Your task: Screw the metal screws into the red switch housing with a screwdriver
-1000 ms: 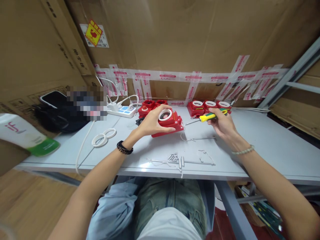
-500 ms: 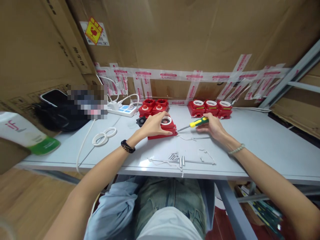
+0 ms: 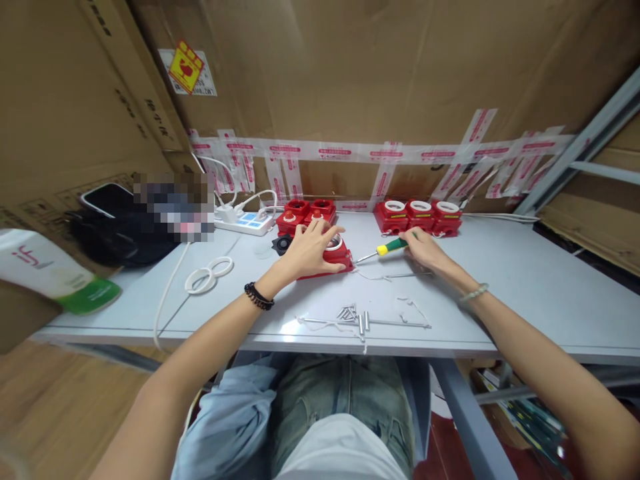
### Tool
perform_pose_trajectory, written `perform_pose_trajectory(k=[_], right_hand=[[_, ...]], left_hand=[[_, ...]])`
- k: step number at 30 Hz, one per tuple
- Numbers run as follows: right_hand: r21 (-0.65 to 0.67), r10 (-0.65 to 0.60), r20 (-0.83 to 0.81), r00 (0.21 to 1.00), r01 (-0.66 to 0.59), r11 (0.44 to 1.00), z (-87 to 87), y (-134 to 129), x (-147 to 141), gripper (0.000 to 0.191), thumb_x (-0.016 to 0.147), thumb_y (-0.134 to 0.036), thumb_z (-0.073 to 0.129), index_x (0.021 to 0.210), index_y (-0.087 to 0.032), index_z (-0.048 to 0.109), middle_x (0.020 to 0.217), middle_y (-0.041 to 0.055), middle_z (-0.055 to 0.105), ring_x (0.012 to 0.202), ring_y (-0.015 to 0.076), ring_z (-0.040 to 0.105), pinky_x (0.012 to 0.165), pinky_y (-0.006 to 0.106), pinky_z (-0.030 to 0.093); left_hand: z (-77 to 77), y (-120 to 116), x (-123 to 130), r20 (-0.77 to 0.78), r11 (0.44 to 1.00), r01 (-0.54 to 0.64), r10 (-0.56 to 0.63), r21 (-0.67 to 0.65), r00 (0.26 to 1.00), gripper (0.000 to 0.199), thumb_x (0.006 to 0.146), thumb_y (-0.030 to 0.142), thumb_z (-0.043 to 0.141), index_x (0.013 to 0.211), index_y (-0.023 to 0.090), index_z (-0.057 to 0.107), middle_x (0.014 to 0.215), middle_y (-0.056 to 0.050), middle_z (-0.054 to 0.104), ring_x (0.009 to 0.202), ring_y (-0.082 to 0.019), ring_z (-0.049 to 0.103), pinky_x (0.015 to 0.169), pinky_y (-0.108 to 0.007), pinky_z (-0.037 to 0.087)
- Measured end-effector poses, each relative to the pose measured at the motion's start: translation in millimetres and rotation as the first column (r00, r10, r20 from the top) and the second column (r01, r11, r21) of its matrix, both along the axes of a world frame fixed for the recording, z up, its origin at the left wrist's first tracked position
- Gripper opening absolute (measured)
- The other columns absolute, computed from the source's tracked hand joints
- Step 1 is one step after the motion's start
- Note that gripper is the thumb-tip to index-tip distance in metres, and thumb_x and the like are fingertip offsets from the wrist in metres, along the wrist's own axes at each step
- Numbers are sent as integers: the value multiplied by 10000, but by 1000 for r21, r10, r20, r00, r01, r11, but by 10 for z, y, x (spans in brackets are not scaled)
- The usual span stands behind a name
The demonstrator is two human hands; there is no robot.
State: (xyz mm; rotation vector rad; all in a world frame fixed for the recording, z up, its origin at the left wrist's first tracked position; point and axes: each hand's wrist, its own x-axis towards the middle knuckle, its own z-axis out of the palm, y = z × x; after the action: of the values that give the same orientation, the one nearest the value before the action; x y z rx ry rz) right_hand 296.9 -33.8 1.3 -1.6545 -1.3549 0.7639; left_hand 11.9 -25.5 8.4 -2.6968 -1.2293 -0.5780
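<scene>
My left hand (image 3: 311, 252) lies over a red box with a white ring (image 3: 341, 256), its thumb along the front face and its fingers arched and spread over the top. Part of the box is hidden beneath the palm. In my right hand (image 3: 423, 248) is a screwdriver (image 3: 390, 247) with a green and yellow handle, held between thumb and fingers. Its metal shaft points left, and the tip meets the box's lower right corner, where a thin white cord (image 3: 369, 276) lies. Beside my left hand sits a black knob-like part (image 3: 283, 245).
Several red boxes (image 3: 420, 217) stand at the back right, and more red boxes (image 3: 306, 212) at the back left. Small metal pins (image 3: 347, 313) and a thin rod (image 3: 395, 324) lie near the front edge. White rings (image 3: 200, 281), a power strip (image 3: 250, 223) and a tube (image 3: 55, 270) are leftward.
My left hand's fingers have lifted and spread more over the red box. My right hand has shifted slightly left and turned on the screwdriver handle; the tip stays at the box corner.
</scene>
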Motion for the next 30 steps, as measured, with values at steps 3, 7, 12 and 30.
perform_pose_trajectory(k=[3,7,12,30], right_hand=[[-63,79,40,996,-77,995,-1,-5,-5,274,884,-322,532,643,-223,447,360,-68,434,289,94,385,340,216,301],[-46,62,139,988,-56,997,-7,-5,46,411,845,-494,614,594,-196,486,381,-36,451,333,99,435,376,225,323],[70,-2,150,989,-9,997,-7,-5,-15,410,841,-531,618,653,-170,571,532,10,567,433,92,480,405,214,360],[-111,79,0,997,-78,991,53,-28,-38,302,897,-386,566,667,-200,503,402,-42,456,368,99,422,381,220,339]], left_hand=[[36,-19,39,-111,996,79,-74,40,991,623,803,493,672,1357,268,496,1322,-133,494,1209,-335,473,988,-503,364],[68,-20,102,-270,986,165,-154,19,951,381,891,409,598,1255,297,601,1296,-91,547,1155,-290,498,930,-427,370],[64,-22,144,-340,980,195,-174,30,924,264,922,379,563,1152,316,676,1313,-77,560,1144,-306,472,891,-423,341],[41,8,130,-293,974,226,-215,4,931,187,911,350,569,1015,296,714,1135,-65,603,1108,-292,463,853,-405,320]])
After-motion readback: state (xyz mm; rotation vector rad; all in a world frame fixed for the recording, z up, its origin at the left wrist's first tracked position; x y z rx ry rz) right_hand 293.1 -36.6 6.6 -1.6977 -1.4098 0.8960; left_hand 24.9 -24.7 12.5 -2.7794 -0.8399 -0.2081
